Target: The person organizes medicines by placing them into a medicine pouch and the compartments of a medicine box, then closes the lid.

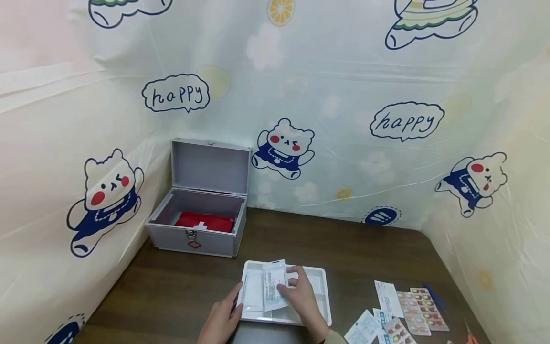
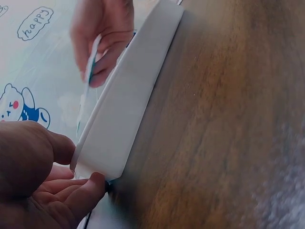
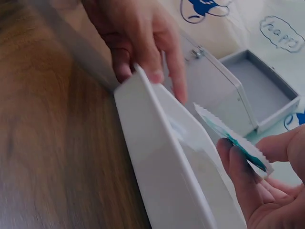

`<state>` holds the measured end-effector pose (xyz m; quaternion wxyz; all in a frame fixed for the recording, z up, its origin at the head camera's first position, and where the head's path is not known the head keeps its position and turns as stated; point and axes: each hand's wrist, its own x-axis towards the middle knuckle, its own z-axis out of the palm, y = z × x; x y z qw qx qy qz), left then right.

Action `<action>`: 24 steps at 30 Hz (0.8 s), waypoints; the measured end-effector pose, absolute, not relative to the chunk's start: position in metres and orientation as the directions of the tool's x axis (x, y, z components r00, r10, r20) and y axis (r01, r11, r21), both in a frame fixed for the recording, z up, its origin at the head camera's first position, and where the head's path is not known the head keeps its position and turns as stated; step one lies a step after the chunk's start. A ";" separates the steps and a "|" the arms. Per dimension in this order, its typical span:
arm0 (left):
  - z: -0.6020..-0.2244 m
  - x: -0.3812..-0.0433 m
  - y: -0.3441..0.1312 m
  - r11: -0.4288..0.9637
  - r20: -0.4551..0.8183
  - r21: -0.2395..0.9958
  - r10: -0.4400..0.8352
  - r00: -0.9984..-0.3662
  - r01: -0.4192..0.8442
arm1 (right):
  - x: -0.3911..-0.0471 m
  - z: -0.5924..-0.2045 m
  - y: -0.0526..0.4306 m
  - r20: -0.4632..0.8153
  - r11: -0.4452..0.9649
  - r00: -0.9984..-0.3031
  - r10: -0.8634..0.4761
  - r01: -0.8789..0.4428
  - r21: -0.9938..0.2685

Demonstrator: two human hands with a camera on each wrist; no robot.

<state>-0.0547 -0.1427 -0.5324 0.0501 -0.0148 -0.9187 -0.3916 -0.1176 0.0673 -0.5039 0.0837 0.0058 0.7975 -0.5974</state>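
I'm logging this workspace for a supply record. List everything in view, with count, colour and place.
Tray: one, white, front centre
Held packet: one, white and teal, over the tray
Case: one, silver-grey, lid open, back left
Pouch: one, red with white cross, inside the case
Blister packs: at least three, reddish pills, front right
Loose packets: at least two, mostly white, beside the blister packs
Blue item: one, unclear, far right
Orange item: one, cut off, lower right
Table: one, brown, beneath
Backdrop: count unclear, pale with printed bears, around the table
Left hand: one, bare, gripping the tray's left edge
Right hand: one, bare, pinching the held packet
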 end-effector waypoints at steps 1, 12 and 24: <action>-0.532 -0.055 -0.142 0.692 0.098 0.719 -0.012 -0.995 0.063 | -0.117 -0.503 0.064 -0.131 0.291 -0.988 -0.087 0.101 -0.952; -0.535 -0.056 -0.142 0.689 0.107 0.721 -0.004 -0.994 0.075 | -0.113 -0.511 0.032 0.003 0.389 -0.993 -0.115 -0.048 -0.920; -0.534 -0.054 -0.142 0.708 0.170 0.695 0.000 -0.986 0.120 | -0.108 -0.514 0.023 0.165 0.474 -0.965 -0.206 -0.246 -0.845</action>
